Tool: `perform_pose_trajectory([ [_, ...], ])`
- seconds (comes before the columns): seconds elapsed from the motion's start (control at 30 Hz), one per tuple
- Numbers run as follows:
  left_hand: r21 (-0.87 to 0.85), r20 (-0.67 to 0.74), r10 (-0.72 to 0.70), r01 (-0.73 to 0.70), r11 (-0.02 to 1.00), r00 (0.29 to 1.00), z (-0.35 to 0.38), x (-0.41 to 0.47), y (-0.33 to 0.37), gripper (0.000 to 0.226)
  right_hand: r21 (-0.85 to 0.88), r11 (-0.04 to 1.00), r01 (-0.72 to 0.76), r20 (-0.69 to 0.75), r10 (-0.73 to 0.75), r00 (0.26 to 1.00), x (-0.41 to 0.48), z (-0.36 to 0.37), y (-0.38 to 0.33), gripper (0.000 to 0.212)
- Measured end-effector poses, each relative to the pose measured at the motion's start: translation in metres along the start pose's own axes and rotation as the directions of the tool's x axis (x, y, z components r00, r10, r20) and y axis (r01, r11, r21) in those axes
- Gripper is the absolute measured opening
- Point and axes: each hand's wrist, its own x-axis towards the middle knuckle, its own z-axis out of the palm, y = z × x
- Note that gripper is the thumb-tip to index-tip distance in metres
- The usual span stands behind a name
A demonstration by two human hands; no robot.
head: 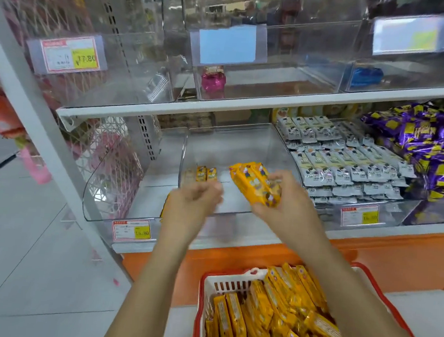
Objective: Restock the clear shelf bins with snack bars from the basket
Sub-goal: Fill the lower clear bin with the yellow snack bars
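The right grip (285,198) curls round a bundle (253,180) of yellow bars, clasping their lower ends. The bars jut up and leftward from it, over the front lip of the clear bin (230,147). The left grip (194,195) (blurred) hangs just beside, fingers bent; I cannot tell whether it holds anything. Two bars (206,173) stand in the bin, and more fill the basket (229,284).
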Motion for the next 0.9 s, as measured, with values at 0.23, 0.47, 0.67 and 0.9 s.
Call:
perform_pose_trajectory([
  [0.23, 0.339, -0.185, 0.109, -0.041, 0.940, 0.977, -0.039, 0.040, -0.023, 0.016, -0.420, 0.888, -0.186, 0.270, 0.318, 0.909, 0.136, 0.066, -0.012, 0.013],
  [0.47, 0.164, -0.087, 0.100, -0.085, 0.983, 0.991, -0.042, 0.055, -0.054, 0.044, -0.371, 0.854, -0.364, 0.118, 0.432, 0.894, 0.178, 0.139, 0.005, 0.063],
  [0.67, 0.116, -0.067, 0.096, -0.088, 0.989, 0.993, -0.045, 0.057, -0.059, 0.054, -0.508, 0.851, -0.134, 0.355, 0.349, 0.868, 0.176, 0.143, 0.003, 0.090],
  [0.9, 0.134, -0.074, 0.106, -0.096, 0.986, 0.992, -0.047, 0.049, -0.061, 0.055, -0.414, 0.902, -0.122, 0.315, 0.268, 0.911, 0.172, 0.140, 0.007, 0.079],
])
